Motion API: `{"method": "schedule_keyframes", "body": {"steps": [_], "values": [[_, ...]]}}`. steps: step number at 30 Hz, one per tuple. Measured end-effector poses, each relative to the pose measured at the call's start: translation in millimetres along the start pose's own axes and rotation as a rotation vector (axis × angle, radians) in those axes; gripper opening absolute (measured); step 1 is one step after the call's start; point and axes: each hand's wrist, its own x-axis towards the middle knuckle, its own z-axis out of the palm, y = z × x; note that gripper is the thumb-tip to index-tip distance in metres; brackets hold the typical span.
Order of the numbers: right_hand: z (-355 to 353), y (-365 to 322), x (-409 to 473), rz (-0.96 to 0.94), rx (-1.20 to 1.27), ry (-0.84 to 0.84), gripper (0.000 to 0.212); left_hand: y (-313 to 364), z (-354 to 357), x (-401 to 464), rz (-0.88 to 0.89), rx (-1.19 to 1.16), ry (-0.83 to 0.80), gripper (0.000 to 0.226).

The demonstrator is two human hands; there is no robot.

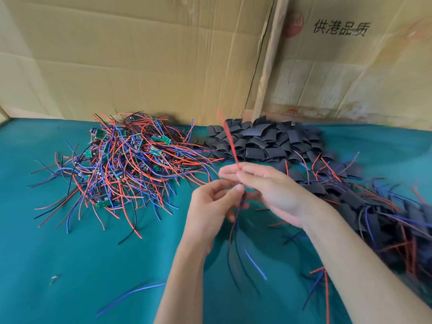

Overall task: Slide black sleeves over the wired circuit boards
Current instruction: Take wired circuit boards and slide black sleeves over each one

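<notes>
Both hands meet mid-frame. Right hand (264,183) pinches a red lead (230,142) running up toward 12 o'clock. Left hand (210,206) pinches the dark wires (236,235) hanging toward 6. Board and sleeve hidden between fingers, axis 12–6. Loose black sleeves (268,141) at 1 o'clock on the surface (70,265), nearer the right hand; unsleeved wired circuit boards (126,164) at 10.

Teal cloth (70,265) lay under red, blue and black wires (131,164) with green boards (165,139); black sleeves (264,141) sat upper right; cardboard (140,54) was tan.
</notes>
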Motion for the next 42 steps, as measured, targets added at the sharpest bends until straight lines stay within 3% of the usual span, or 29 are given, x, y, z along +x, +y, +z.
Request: {"method": "schedule_keyframes", "body": {"steps": [2, 5, 6, 8, 12, 15, 17, 20, 23, 25, 30, 35, 39, 42], "values": [[-16.7, -2.8, 4.4, 0.043, -0.118, 0.102, 0.024, -3.2, -0.5, 2.5, -0.017, 0.021, 0.042, 0.007], [-50.7, -1.0, 13.4, 0.110, -0.764, 0.487, 0.036, -6.2, -1.9, 5.9, -0.019, 0.051, 0.070, 0.002], [-58.7, 2.8, 16.9, 0.168, -0.968, 0.534, 0.041, -6.4, -1.5, 6.2, -0.019, 0.072, 0.070, 0.002], [-67.9, 12.1, 25.4, 0.275, -1.132, 0.540, 0.047, -6.3, 0.2, 6.2, -0.021, 0.117, 0.063, 0.009], [-72.0, 18.3, 36.3, 0.294, -1.099, 0.617, 0.036, -7.4, 0.8, 6.0, -0.024, 0.159, 0.023, 0.020], [-70.9, 11.5, 37.7, 0.287, -1.049, 0.666, 0.026, -9.6, 1.2, 6.1, -0.027, 0.214, 0.016, 0.012], [-66.2, 5.6, 31.2, 0.263, -1.064, 0.684, 0.030, -12.0, 2.2, 6.6, -0.018, 0.276, 0.037, 0.008], [-55.2, -2.8, 14.6, 0.137, -1.119, 0.753, 0.046, -14.7, 2.1, 8.4, 0.028, 0.347, 0.071, 0.022], [-33.5, -3.8, 1.9, -0.030, -0.840, 0.730, 0.060, -17.1, 1.1, 9.7, 0.080, 0.393, 0.084, 0.019], [-21.6, 2.9, -2.3, -0.088, -0.720, 0.725, 0.057, -18.5, 1.1, 10.0, 0.125, 0.444, 0.087, 0.015], [-20.5, 26.4, -1.0, -0.001, -0.831, 0.695, 0.030, -20.3, 3.4, 8.2, 0.174, 0.491, 0.133, 0.019], [-17.1, 29.3, 14.9, -0.116, -0.919, 0.644, 0.041, -21.0, 3.0, 10.6, 0.160, 0.539, 0.230, 0.021], [0.8, 42.5, 28.7, 0.029, -1.173, 0.480, 0.062, -20.0, 3.5, 8.5, 0.159, 0.552, 0.181, 0.020], [0.5, 48.1, 32.2, 0.011, -1.117, 0.532, 0.047, -20.5, 5.4, 6.8, 0.168, 0.555, 0.148, 0.013]]}}
